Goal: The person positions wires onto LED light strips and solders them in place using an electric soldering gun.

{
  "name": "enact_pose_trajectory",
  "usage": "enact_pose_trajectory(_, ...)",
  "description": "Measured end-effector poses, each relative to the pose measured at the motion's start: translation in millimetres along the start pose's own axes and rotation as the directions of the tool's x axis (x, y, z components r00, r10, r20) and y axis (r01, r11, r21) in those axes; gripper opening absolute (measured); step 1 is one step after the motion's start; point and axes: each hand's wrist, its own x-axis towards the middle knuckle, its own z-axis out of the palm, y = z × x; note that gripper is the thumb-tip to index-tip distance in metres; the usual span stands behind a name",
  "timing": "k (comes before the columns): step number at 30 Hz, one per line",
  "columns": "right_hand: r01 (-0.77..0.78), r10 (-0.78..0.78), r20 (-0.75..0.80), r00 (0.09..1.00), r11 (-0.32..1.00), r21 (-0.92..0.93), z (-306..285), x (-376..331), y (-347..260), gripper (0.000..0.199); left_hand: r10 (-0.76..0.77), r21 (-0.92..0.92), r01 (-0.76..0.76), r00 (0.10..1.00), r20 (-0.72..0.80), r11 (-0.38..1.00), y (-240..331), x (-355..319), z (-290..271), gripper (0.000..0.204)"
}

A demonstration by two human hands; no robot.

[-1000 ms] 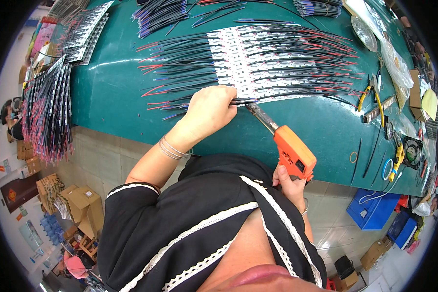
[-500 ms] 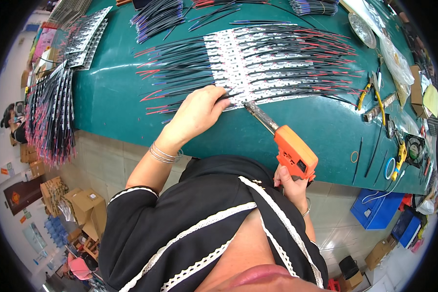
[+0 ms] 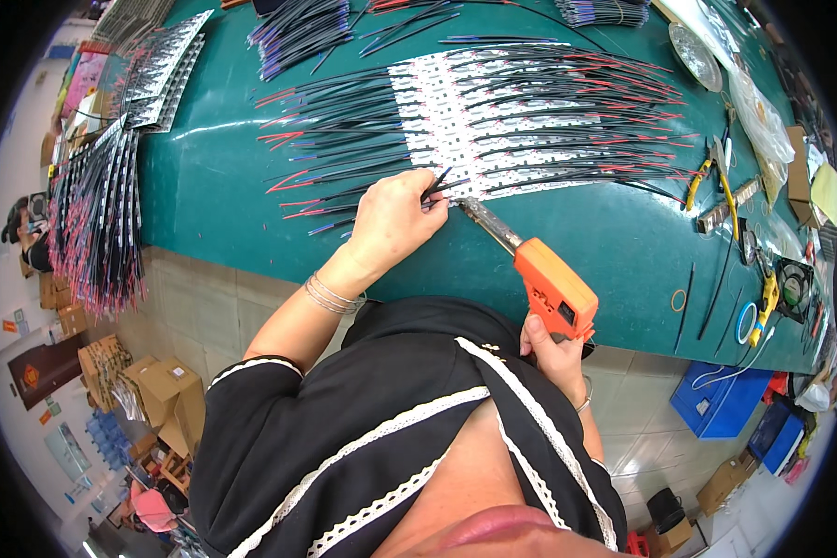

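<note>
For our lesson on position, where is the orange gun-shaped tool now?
In the head view, the orange tool is right of centre in the right hand, its metal tip by the near edge of the white sheet.

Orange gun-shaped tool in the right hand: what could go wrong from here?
The orange tool, if hot at its metal tip, might burn the bare left hand close by. It could scorch the dark wire that hand holds. A slip of the right hand might mark the white boards near the tip.
</note>
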Motion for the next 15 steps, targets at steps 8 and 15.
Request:
enact_pose_trajectory(8, 0.063, -0.062, -0.008, 0.998, 0.997, 0.035, -5.1, -0.6, 4.0, 0.025, -0.012, -0.022, 0.012, 1.000, -0.005, 1.000, 2.0, -0.3, 1.0, 0.015)
enact_pose_trajectory(15, 0.075, -0.075, -0.016, 0.997, 0.997, 0.008, -3.8, 1.7, -4.9, 0.037, -0.027, -0.021, 0.028, 0.999, 0.026, 0.999, 1.9, -0.1, -0.9, 0.015)
